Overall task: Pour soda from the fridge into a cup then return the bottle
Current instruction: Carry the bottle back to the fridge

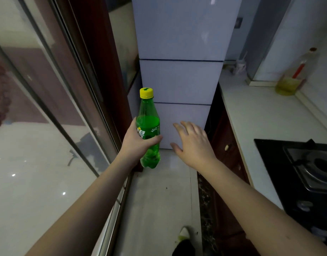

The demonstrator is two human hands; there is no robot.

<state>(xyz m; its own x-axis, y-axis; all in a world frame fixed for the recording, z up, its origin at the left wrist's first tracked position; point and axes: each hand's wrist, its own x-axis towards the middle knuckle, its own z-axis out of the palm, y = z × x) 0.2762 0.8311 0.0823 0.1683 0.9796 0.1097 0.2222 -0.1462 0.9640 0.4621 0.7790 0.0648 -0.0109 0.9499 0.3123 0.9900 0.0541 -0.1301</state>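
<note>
A green soda bottle [147, 115] with a yellow cap stands upright in the air, partly full. My left hand [136, 143] grips it around the label at mid-height. My right hand [193, 143] is stretched out beside it to the right, fingers spread, holding nothing. Both hands are in front of the white fridge [181, 76], whose three doors are all shut; the hands sit at the level of the lowest door. No cup is in view.
A sliding glass door [54, 111] runs along the left. On the right a white counter [260, 115] carries a black gas hob [306, 172] and an oil bottle [291, 78]. Dark cabinets [227, 145] stand below. A narrow tiled floor [159, 200] leads to the fridge.
</note>
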